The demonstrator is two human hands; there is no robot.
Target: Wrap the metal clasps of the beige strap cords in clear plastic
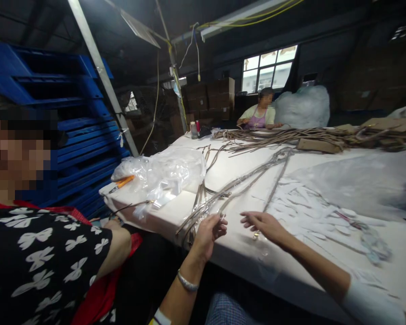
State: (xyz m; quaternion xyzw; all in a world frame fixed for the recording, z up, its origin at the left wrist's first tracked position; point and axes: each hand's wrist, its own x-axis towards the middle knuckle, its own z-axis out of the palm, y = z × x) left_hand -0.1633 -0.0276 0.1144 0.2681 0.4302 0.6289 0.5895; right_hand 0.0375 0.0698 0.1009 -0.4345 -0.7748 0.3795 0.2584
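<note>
My left hand [208, 232] is at the table's front edge with its fingers curled and thumb tip near the forefinger. Thin brown straps [230, 186], some in shiny clear plastic, run away from it across the table. Whatever lies between those fingertips is too small to make out. To the right, my right hand [265, 225] hovers over the edge, fingers stretched forward and apparently apart from the straps. Just below it shows a small gold-coloured metal piece [256, 235]. Another wrapped strap [277, 183] extends from near the right fingertips toward the back.
White paper strips [301, 210] are scattered on the white-covered table [176, 212]. Clear plastic bags [169, 169] and an orange-handled tool [125, 181] lie left. A long strap pile [284, 137] spans the back. One co-worker [54, 253] sits close left, another [259, 115] across.
</note>
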